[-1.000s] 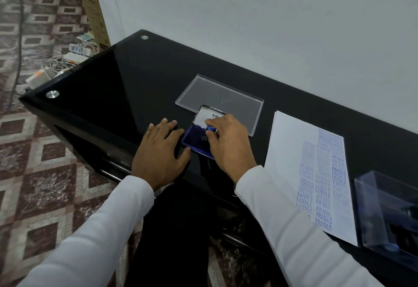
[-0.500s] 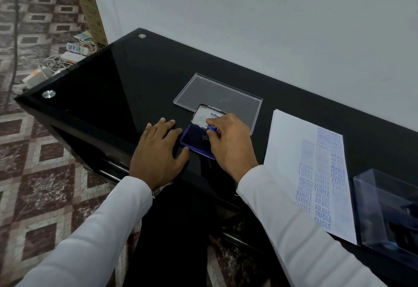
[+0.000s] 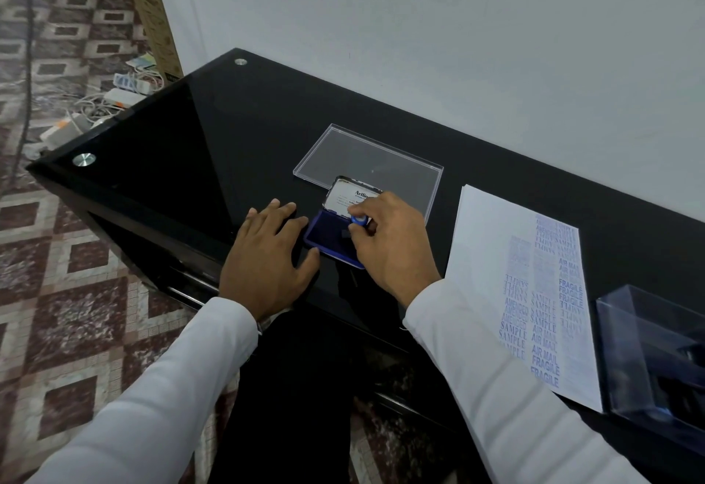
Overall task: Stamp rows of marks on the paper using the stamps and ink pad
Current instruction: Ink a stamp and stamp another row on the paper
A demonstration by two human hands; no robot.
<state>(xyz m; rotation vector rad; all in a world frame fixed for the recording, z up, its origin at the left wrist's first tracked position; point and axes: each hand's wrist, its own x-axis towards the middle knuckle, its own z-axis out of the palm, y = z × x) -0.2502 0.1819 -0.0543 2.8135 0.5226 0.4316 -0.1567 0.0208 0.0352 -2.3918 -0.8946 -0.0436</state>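
Black table (image 3: 229, 147), blue-topped stamp (image 3: 358, 221) on ink pad (image 3: 328, 233)

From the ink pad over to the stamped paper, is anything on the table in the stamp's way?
Nothing visible is. The right hand grips the stamp on the open ink pad; the paper lies to its right with only bare black table between. The clear lid sits behind the pad, and the clear box beyond the paper.

Home room (patterned floor tiles (image 3: 68, 262), power strips (image 3: 126, 90))
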